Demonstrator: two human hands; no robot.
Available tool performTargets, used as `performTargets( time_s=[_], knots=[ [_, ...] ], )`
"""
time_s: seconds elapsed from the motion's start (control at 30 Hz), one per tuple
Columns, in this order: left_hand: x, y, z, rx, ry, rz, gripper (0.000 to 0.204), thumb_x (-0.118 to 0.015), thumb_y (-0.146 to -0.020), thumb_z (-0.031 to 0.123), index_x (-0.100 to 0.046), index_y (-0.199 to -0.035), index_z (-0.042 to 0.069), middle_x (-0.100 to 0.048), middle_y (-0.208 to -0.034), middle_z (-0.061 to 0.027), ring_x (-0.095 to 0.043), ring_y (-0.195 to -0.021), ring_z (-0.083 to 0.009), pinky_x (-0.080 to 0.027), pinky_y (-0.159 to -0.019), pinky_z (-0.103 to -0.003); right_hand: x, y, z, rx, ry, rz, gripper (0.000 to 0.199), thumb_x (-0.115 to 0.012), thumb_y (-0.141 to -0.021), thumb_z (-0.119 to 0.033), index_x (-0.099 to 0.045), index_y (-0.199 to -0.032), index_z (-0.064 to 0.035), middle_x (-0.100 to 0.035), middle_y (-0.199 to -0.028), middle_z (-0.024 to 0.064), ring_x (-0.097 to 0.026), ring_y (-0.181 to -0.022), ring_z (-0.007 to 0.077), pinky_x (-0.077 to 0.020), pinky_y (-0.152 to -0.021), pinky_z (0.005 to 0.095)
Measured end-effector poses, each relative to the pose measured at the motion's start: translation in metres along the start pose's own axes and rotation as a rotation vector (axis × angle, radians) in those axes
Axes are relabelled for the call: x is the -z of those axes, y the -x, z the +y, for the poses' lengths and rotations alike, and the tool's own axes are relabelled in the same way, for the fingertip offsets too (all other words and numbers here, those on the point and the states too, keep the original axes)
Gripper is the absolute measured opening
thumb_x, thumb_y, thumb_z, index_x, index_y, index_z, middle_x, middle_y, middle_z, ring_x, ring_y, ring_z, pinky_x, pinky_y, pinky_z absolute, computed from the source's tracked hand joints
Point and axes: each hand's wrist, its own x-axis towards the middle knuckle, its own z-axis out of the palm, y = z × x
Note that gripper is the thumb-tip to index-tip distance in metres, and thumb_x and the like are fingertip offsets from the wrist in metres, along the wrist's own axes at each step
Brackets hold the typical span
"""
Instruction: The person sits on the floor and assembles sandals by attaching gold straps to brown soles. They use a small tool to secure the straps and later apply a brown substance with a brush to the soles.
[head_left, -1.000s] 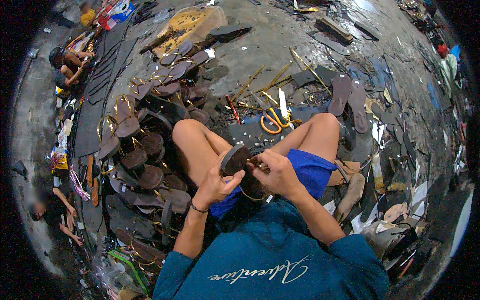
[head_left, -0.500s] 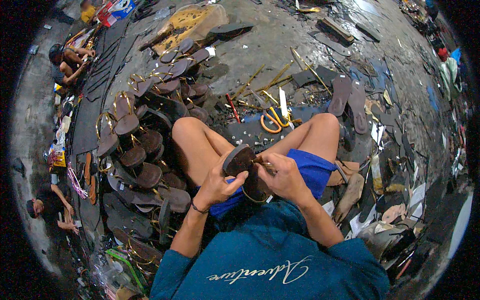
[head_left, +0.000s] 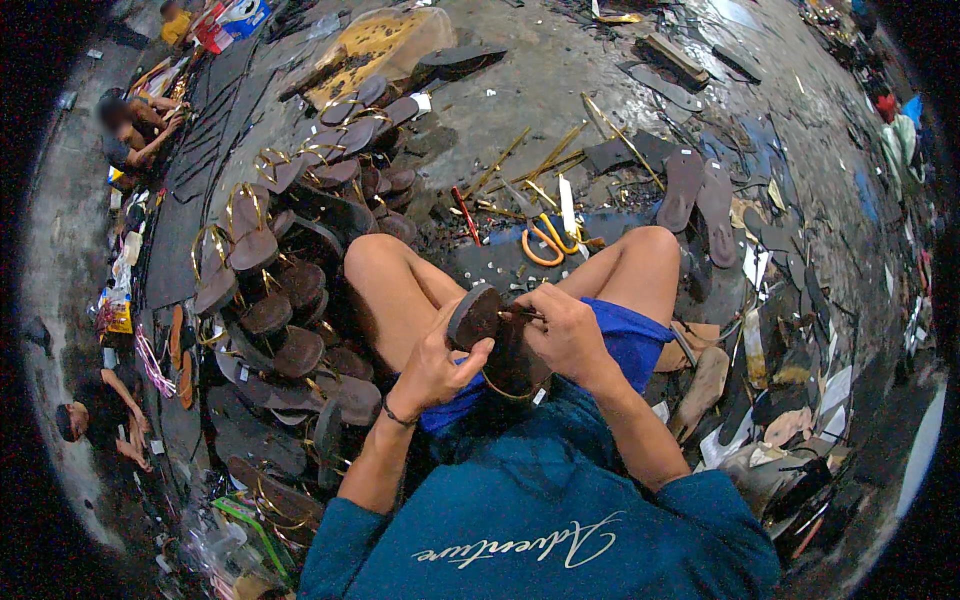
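A dark brown sandal [head_left: 478,316] with a thin gold strap is held over my lap, its sole tilted up. My left hand [head_left: 436,365] is closed around one end, the thumb pressing on the sole. Beside it, my right hand [head_left: 568,328] is pinched at the middle of the sandal. A thin, dark sliver shows at its fingertips, too small to name. The gold strap loops below, near my shirt.
Many finished-looking sandals [head_left: 268,312] are heaped to my left. Orange-handled scissors [head_left: 543,246], a red pen-like stick [head_left: 465,214] and gold strips lie ahead. Two loose soles [head_left: 681,190] and scraps lie on the right. Other people sit at far left.
My right hand has shifted slightly away from my body, its fingers drawn closer together above the sandal. My left hand and the sandal stay nearly where they were.
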Motion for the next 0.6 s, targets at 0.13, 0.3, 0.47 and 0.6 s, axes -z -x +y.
performTargets(
  time_s=[0.13,0.3,0.47,0.6],
  knots=[
    [-0.003,-0.004,0.002,-0.181,-0.327,0.044,0.047,-0.067,-0.082,0.01,-0.053,-0.125,-0.003,-0.06,-0.112,-0.0187,-0.063,-0.1,-0.0327,-0.051,-0.085,-0.038,-0.022,-0.002,-0.003,-0.037,0.016,0.052,0.016,-0.068,-0.079,-0.013,-0.062,-0.09,-0.0034,-0.061,-0.086,0.0161,-0.063,-0.078,0.0367,-0.05,-0.068,0.0448],
    [0.005,0.004,-0.02,0.022,-0.107,-0.006,0.042,-0.066,-0.082,0.011,-0.055,-0.12,-0.004,-0.06,-0.109,-0.0206,-0.063,-0.095,-0.0349,-0.051,-0.083,-0.038,-0.02,0.004,0.001,-0.014,-0.033,-0.145,0.018,-0.067,-0.079,-0.014,-0.062,-0.091,-0.0022,-0.059,-0.09,0.0169,-0.061,-0.083,0.038,-0.0503,-0.071,0.0463],
    [0.004,-0.001,-0.017,0.071,-0.051,0.011,0.041,-0.067,-0.082,0.011,-0.056,-0.118,-0.004,-0.062,-0.105,-0.0199,-0.063,-0.095,-0.034,-0.051,-0.083,-0.036,-0.026,-0.006,0.013,0.009,-0.022,-0.098,0.02,-0.067,-0.08,-0.014,-0.064,-0.096,-0.0026,-0.061,-0.09,0.0167,-0.062,-0.085,0.036,-0.051,-0.071,0.0443],
    [0.006,-0.001,-0.02,0.094,-0.074,-0.009,0.041,-0.067,-0.082,0.011,-0.056,-0.119,-0.004,-0.061,-0.105,-0.0204,-0.063,-0.096,-0.0337,-0.051,-0.082,-0.036,-0.042,-0.004,0.008,-0.048,-0.07,0.029,0.018,-0.07,-0.079,-0.012,-0.065,-0.093,-0.0007,-0.061,-0.083,0.0159,-0.062,-0.075,0.0328,-0.0492,-0.064,0.0412]
  ],
)
